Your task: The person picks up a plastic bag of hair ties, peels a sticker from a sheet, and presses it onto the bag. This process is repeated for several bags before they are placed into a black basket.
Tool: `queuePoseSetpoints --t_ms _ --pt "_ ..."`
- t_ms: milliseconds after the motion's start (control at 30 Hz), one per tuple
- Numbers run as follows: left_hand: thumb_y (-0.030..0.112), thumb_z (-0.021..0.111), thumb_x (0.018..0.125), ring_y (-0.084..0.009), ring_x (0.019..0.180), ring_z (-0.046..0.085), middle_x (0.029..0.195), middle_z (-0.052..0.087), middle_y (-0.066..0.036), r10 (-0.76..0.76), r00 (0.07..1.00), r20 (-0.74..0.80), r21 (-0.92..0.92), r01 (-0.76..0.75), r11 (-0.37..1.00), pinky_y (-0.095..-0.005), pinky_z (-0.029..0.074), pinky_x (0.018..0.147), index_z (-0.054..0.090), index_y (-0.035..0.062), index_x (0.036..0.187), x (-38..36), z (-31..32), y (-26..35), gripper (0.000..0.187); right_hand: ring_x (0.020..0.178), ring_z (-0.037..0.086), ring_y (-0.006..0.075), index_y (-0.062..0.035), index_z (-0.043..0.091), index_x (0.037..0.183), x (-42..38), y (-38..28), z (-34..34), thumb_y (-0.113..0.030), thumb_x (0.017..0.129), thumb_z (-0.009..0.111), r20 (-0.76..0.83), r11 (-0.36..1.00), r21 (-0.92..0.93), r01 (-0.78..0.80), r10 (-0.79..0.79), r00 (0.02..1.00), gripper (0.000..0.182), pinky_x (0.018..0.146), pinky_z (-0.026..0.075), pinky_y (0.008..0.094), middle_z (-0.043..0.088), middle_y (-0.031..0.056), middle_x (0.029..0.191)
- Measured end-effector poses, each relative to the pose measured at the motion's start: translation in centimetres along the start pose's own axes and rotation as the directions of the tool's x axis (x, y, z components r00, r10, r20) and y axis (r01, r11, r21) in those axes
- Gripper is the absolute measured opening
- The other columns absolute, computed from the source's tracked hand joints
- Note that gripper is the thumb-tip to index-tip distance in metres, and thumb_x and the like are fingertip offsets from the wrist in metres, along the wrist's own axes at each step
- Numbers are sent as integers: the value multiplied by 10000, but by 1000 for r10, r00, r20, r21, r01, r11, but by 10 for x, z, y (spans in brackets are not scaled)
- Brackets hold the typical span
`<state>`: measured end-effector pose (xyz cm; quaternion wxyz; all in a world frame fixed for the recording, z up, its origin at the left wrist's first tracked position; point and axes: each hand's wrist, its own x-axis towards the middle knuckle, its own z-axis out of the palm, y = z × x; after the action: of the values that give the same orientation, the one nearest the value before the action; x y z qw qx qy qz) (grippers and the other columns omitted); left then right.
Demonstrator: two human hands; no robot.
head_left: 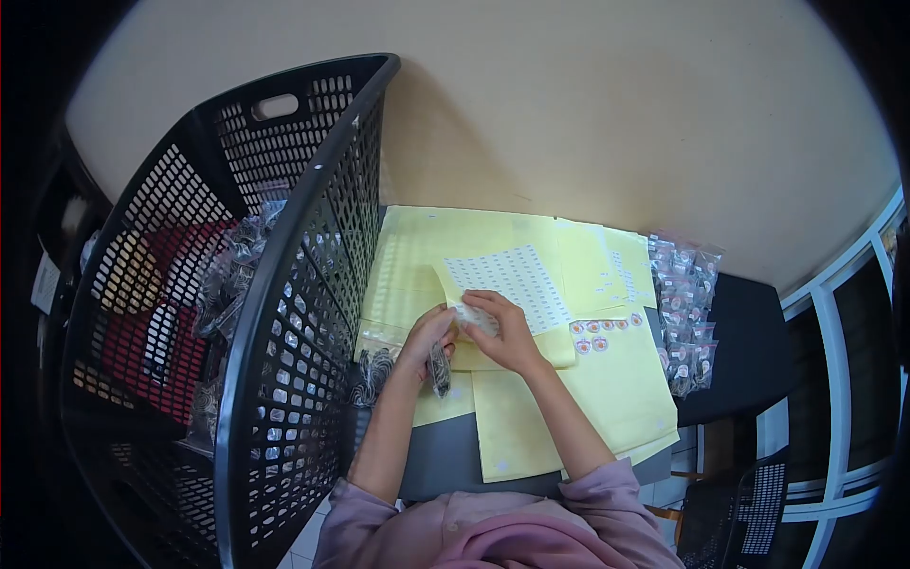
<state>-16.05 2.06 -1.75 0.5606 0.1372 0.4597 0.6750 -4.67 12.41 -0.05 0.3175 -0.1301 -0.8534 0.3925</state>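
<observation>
My left hand point(427, 343) is closed, and a small clear bag with a dark coiled thing inside point(440, 372) hangs from it. Close beside it, my right hand point(500, 334) has its fingers bent over the lower left edge of a white label sheet point(512, 275) with rows of small printed labels. That edge curls up between the two hands, and the fingertips are partly hidden. Yellow backing point(444, 283) shows along the sheet's left side. More bagged dark coils point(373, 374) lie left of my left hand.
A tall black plastic basket point(322, 180) with filled clear bags point(237, 256) stands at the left. Yellow sheets point(578, 408) cover much of the table. Round orange-and-white stickers point(594, 328) lie right of my hands, with packed bags point(684, 303) farther right. A wall rises behind.
</observation>
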Motion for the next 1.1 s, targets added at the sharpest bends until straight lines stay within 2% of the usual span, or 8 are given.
queuePoseSetpoints --t_ms 267,533,633,667,800,867,933,1100 --pt "220 480 863 -20 455 364 607 393 54 39 999 17 15 -39 999 -159 356 382 465 83 920 1 3 -2 149 887 565 289 17 601 911 3 -9 1 -66 709 622 -90 992 38 -116 119 989 220 768 450 336 595 147 920" --pt "237 485 859 -33 416 367 536 375 43 33 999 -11 59 -32 998 -163 346 358 497 82 944 1 3 -3 177 722 571 248 -50 640 758 2 -13 5 -56 656 640 -264 964 -265 -10 -63 962 102 651 462 329 597 81 765" --pt "240 489 852 -52 395 360 575 414 14 10 998 -56 66 -7 998 -162 339 350 469 75 1034 0 6 -3 246 729 567 250 -43 635 726 2 -8 9 -53 653 635 -234 979 -183 -88 43 971 74 649 457 325 591 91 747" --pt "242 476 848 -63 507 409 742 451 -9 59 980 -190 96 -41 995 -176 352 390 434 74 1097 -2 10 -3 303 729 567 250 -43 635 726 3 -3 11 -53 653 635 -234 979 -184 -86 42 971 74 649 457 325 591 91 747" --pt "201 444 848 -78 609 449 991 457 -74 237 892 -385 -50 -277 960 -182 369 404 292 74 1243 -13 17 3 442 763 581 210 -28 588 894 2 14 21 -112 726 625 -179 942 204 -268 305 935 191 679 466 302 590 95 809" --pt "168 422 836 -81 741 442 1084 411 -59 275 892 -358 1 -295 956 -192 398 516 290 79 1246 -18 16 6 440 785 588 195 -23 553 997 0 12 20 -138 756 617 -171 869 386 -309 396 902 275 699 469 295 589 99 840" --pt "139 408 820 -85 765 435 1066 411 -60 481 775 -409 256 -408 876 -197 388 617 290 77 1247 -19 16 6 447 847 582 170 -22 365 1211 -1 -23 3 -135 775 613 -37 731 635 -250 353 935 514 748 470 304 582 100 909" --pt "-54 478 776 -96 744 463 1104 343 -70 674 678 -293 293 -607 739 -165 382 610 215 73 1241 -50 48 22 549 832 582 144 -17 209 1294 -15 -74 -10 -20 747 612 -22 847 485 -218 261 965 679 751 471 275 591 96 864"
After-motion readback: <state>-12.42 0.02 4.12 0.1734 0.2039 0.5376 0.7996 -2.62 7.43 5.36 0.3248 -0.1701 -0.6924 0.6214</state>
